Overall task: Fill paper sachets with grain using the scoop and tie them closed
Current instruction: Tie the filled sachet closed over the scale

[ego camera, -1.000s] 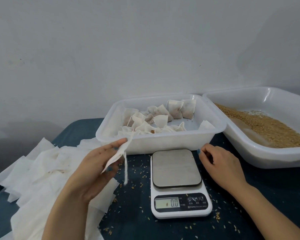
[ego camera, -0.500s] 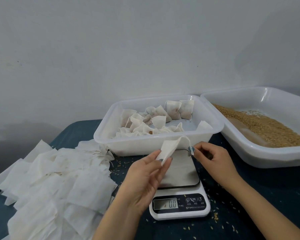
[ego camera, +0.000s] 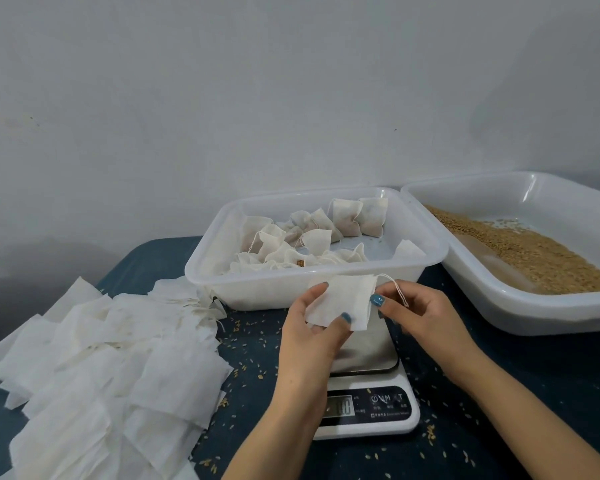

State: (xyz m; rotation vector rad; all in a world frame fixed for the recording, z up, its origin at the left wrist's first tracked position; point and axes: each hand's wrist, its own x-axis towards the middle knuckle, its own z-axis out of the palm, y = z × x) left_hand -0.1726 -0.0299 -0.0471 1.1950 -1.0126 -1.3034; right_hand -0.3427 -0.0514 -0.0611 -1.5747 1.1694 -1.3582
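Observation:
An empty white paper sachet [ego camera: 343, 299] with a thin drawstring hangs in the air above the scale [ego camera: 371, 407]. My left hand [ego camera: 309, 337] pinches its left and lower edge between thumb and fingers. My right hand [ego camera: 420, 313] pinches its right edge near the string. Brown grain [ego camera: 534, 254] lies in the big white tub [ego camera: 541, 317] on the right. Several tied, filled sachets [ego camera: 343, 220] sit in the middle white tub [ego camera: 267, 289]. No scoop is in view.
A heap of empty paper sachets [ego camera: 101, 368] covers the table's left side. Loose grains are scattered over the dark blue table [ego camera: 520, 393] around the scale. A bare pale wall stands behind the tubs.
My left hand carried the sachet from the left to above the scale. My right hand rose from the table and took hold of its right edge, and the sachet is now spread flat.

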